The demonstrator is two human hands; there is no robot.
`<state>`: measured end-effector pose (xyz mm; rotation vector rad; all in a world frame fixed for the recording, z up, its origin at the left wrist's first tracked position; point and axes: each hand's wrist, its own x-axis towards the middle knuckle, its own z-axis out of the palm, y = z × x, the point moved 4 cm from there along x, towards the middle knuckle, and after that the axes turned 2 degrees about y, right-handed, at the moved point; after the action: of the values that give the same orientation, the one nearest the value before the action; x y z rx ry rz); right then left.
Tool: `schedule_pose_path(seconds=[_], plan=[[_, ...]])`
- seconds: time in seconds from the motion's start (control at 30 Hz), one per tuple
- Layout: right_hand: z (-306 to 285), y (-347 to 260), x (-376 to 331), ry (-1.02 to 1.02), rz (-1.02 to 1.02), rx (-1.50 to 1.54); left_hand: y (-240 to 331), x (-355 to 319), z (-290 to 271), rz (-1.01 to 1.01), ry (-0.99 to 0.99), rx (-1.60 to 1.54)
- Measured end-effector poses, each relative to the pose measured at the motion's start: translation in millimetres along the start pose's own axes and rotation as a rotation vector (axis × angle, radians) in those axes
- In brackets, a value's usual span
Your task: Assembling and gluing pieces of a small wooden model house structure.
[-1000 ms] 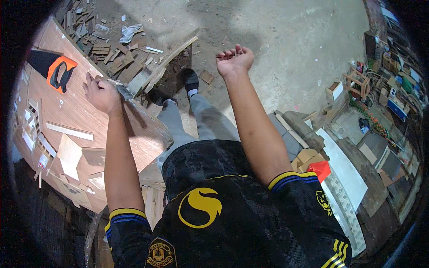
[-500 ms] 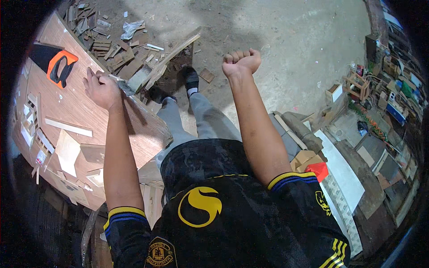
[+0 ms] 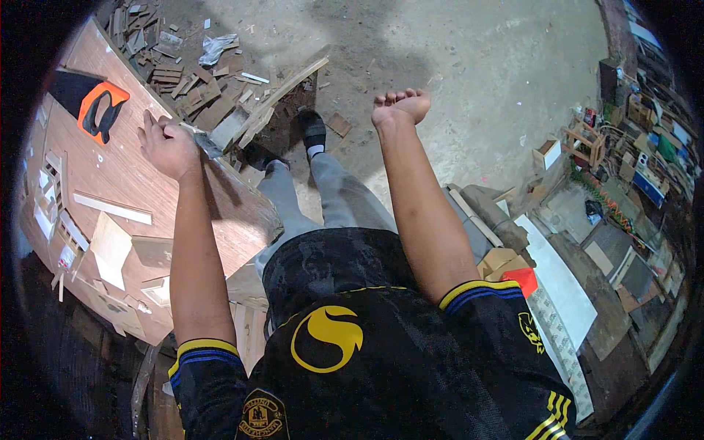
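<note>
My left hand (image 3: 170, 150) rests on the brown wooden tabletop (image 3: 136, 180) near its edge, fingers stretched out and somewhat apart, with nothing visible in them. Beyond its fingertips lies a handsaw (image 3: 104, 111) with an orange and black handle. A flat grey piece (image 3: 209, 145) sits beside the hand at the table's edge; I cannot tell whether they touch. Out over the floor, my right hand (image 3: 401, 108) is held in the air with its fingers curled in, touching nothing around it. No object shows in it.
Wood offcuts (image 3: 209, 92) lie heaped on the floor past the table. A long wooden strip (image 3: 290, 84) juts out by the table edge near my feet. Thin wood pieces (image 3: 110, 253) lie on the table. Boards (image 3: 561, 279) and clutter stand at the right.
My right hand has dropped slightly and shifted a little to the right, its fist turning and loosening somewhat. My left hand stays in place on the table.
</note>
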<state>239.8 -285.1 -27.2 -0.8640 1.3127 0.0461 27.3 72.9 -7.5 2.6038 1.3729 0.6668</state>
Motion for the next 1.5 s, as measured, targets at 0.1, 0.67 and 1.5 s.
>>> schedule_pose_path(seconds=[0.1, 0.67, 1.5], plan=[[-11.1, 0.9, 15.5, 0.114, -0.075, -0.115, 2.0, 0.6, -1.1, -0.004, -0.009, 0.004], [-87.1, 18.8, 73.0, -0.299, 0.289, -0.235, 5.9, 0.1, -4.2, 0.009, 0.012, 0.072], [-54.7, 19.8, 53.7, -0.526, 0.105, -1.193, 3.7, -1.8, -6.5, -0.03, 0.016, -0.118]])
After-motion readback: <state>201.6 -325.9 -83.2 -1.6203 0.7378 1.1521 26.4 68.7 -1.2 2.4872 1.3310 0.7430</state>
